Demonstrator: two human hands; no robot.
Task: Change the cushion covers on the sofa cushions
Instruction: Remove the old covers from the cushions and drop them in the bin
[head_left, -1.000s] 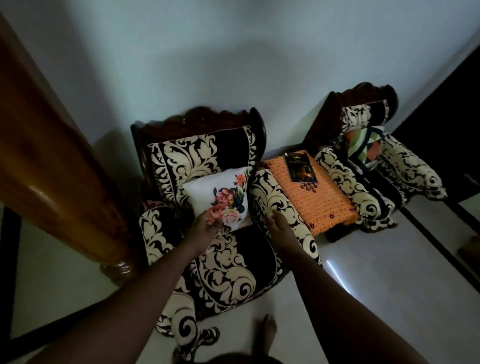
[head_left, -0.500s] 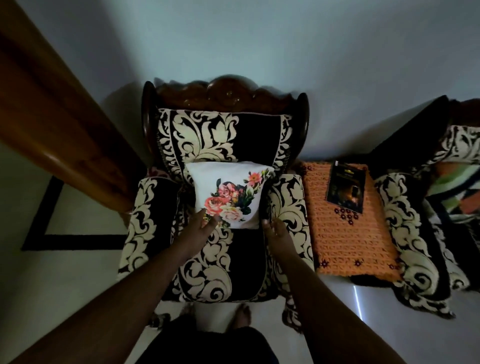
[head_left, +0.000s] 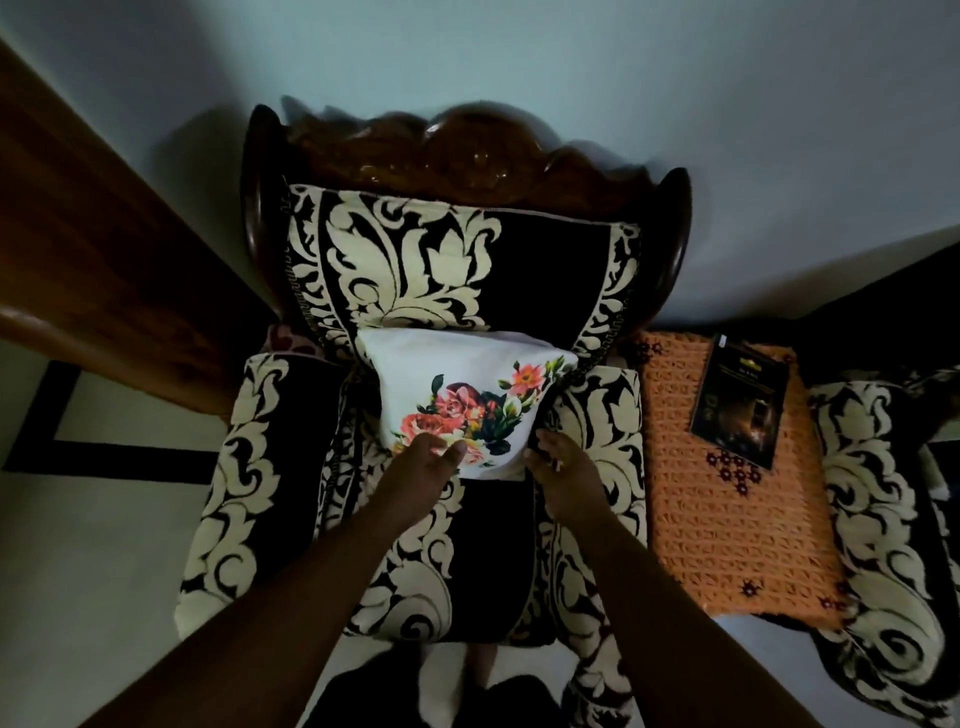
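Note:
A white cushion (head_left: 457, 374) with a pink and orange flower print leans against the backrest of a black and cream patterned armchair (head_left: 395, 260). My left hand (head_left: 423, 470) holds the cushion's lower left edge, with the thumb lying on the printed front. My right hand (head_left: 563, 470) touches the cushion's lower right corner with its fingers extended, next to the right armrest (head_left: 602, 415). The cushion's bottom edge rests on the seat (head_left: 488, 525).
An orange crocheted cloth (head_left: 727, 519) covers a small table to the right, with a dark booklet (head_left: 740, 400) on it. A second patterned armchair (head_left: 883, 519) stands at the far right. A wooden beam (head_left: 78, 234) crosses the left side. My feet are below the seat front.
The view has swung and closed in over the armchair. My right hand has left the armrest and reached the cushion's lower right corner. My left hand stays on the cushion.

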